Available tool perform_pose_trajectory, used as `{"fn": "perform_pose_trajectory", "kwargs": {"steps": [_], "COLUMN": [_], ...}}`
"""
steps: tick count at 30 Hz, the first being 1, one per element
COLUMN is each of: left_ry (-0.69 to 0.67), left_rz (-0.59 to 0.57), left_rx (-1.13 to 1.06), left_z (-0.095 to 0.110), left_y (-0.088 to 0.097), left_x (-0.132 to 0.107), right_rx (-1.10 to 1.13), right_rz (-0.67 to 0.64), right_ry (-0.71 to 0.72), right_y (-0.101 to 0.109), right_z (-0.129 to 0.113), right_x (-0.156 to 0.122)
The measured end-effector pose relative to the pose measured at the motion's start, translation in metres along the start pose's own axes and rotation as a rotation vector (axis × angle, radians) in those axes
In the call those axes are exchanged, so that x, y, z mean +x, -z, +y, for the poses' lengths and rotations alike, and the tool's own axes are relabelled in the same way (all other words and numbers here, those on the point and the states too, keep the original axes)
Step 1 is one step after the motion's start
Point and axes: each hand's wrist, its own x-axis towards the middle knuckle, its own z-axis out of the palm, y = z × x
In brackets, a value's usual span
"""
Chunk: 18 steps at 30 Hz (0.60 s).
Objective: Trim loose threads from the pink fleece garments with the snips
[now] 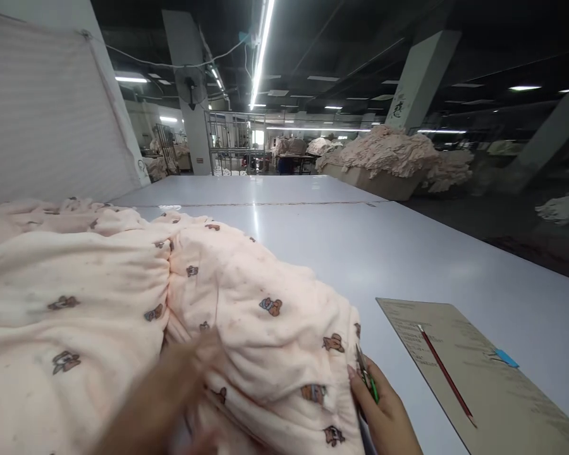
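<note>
A pale pink plush garment (275, 341) with a printed pattern of small brown animals lies bunched across the left and front of the table. Gathered seams pucker the cloth near its middle. My right hand (384, 407) is closed at the garment's right edge. It holds small scissors (367, 378) with a green handle, blades pointing up beside the cloth; their lower part is hidden by the fingers. My left hand (164, 392) is over the front of the garment, smeared by motion, so its fingers cannot be made out.
On the white table (322, 234), to the right, lies a brown board (483, 379) with faint writing. A dark red pencil (446, 374) and a blue binder clip (506, 358) are on it. Beyond the table stands a bin heaped with pink cloth (384, 151). A pale sheet (47, 107) hangs at left.
</note>
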Motion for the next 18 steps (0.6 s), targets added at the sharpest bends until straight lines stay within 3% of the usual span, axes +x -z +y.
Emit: {"fn": "perform_pose_trajectory", "kwargs": {"steps": [2,3,4,6,8,11,15,18], "left_ry": [-0.152,-0.166,-0.146,-0.096,0.02,0.325,0.613,0.722], "left_rz": [-0.053,-0.048,-0.049,-0.064,-0.105,-0.164,-0.148,-0.107], "left_rx": [-0.042,-0.065,-0.122,-0.247,-0.356,-0.525,-0.588,-0.352], "left_z": [0.064,0.085,0.099,0.106,0.095,0.067,0.02,-0.008], "left_y": [-0.042,-0.059,-0.072,-0.082,-0.071,-0.029,0.024,0.036], "left_x": [0.003,0.005,0.009,0.019,0.031,0.043,0.057,0.069], "right_rx": [0.093,0.144,0.193,0.232,0.132,-0.077,-0.116,-0.088], "right_rz": [-0.033,-0.039,-0.039,-0.017,0.059,0.121,-0.117,-0.296], "right_ry": [-0.018,-0.017,-0.007,0.029,0.104,0.232,0.307,0.303], "right_y": [-0.014,-0.02,-0.024,-0.025,-0.018,-0.007,-0.012,-0.019], "right_z": [-0.015,-0.024,-0.033,-0.046,-0.048,-0.038,-0.032,-0.05], "right_x": [-0.013,-0.02,-0.027,-0.035,-0.034,-0.019,-0.006,-0.011]}}
